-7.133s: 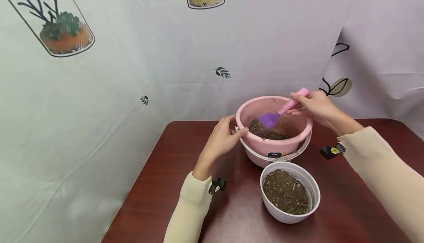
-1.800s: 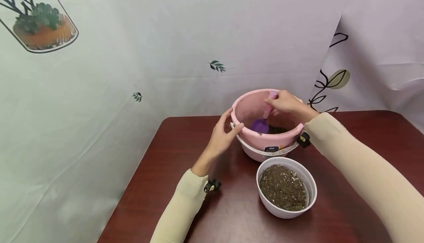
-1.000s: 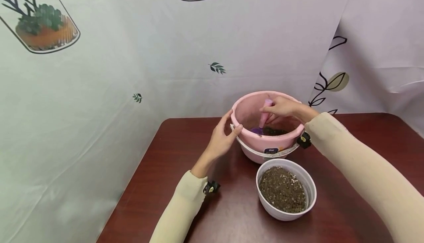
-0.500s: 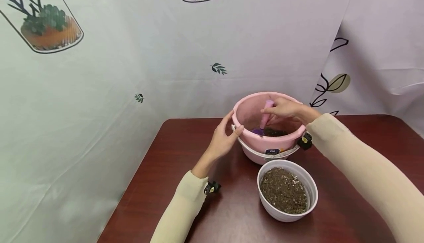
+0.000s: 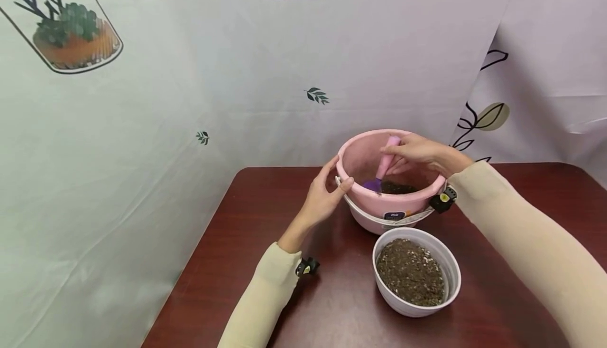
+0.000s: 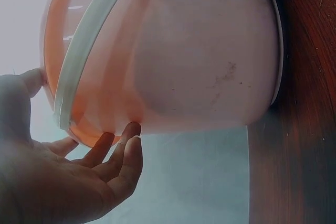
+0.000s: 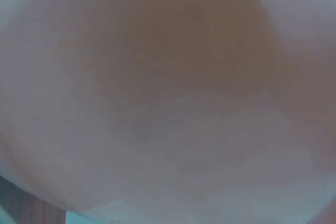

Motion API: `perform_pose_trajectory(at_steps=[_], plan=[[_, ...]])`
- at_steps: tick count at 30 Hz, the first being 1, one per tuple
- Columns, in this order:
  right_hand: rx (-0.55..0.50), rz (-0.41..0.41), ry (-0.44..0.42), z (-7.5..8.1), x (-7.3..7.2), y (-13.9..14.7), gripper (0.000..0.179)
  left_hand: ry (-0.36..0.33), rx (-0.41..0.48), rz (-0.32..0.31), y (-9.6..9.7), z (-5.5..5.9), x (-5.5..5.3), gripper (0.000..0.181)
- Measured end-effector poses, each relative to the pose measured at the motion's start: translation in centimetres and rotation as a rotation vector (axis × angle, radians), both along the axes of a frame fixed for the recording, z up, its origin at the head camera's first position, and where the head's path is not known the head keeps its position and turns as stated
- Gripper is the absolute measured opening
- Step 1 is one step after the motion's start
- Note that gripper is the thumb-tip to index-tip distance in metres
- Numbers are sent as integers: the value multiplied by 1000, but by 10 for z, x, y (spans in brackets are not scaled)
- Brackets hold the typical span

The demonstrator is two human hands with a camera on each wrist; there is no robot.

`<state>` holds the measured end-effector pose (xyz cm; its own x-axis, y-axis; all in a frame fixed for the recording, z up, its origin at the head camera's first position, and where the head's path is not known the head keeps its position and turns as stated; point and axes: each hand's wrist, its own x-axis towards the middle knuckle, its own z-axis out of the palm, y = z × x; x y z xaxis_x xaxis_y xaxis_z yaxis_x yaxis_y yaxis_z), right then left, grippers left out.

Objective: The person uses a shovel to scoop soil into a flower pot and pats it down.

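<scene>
My left hand [image 5: 322, 197] holds the left side of a pink bucket [image 5: 379, 203], thumb at the rim and fingers against the outer wall. In the left wrist view, the fingertips [image 6: 134, 128] touch the wall below the white bail handle [image 6: 86, 40]. Inside the bucket, my right hand [image 5: 422, 153] grips the pink handle of a toy shovel [image 5: 386, 164]. Its purple blade [image 5: 372, 185] is low, beside dark soil [image 5: 398, 187], and partly hidden by the front rim. The blurred bucket wall [image 7: 173, 129] fills most of the right wrist view.
A white pot [image 5: 452, 269] holding brown soil [image 5: 410, 271] with pale specks stands in front of the bucket. Both rest on a dark red-brown table [image 5: 265, 221]. Behind it hangs a pale, plant-printed cloth [image 5: 246, 74].
Seven seconds ago the shovel was higher, loaded with soil; it has since gone down into the bucket. Recently its handle has tilted slightly right. The left hand keeps its hold.
</scene>
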<state>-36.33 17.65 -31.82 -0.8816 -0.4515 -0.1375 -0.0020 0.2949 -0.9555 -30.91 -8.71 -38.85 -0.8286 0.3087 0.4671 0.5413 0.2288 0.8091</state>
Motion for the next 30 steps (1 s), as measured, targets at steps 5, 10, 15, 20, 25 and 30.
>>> perform_pose_trajectory(at_steps=[5,10,15,20,25,30], plan=[[14,-38,-55,13,3,6,33,-53,11,8,-1,1,1,70],[-47,-53,-75,24,4,13,38,-84,13,45,-2,2,1,74],[-120,-73,-140,28,5,18,37,-93,15,50,-1,2,0,71],[-155,-122,-148,28,7,27,35,-98,20,43,1,1,-1,68],[-238,-191,-170,29,15,40,28,-96,39,44,2,1,0,67],[-306,-210,-138,27,26,54,35,-83,55,29,4,1,-1,67]])
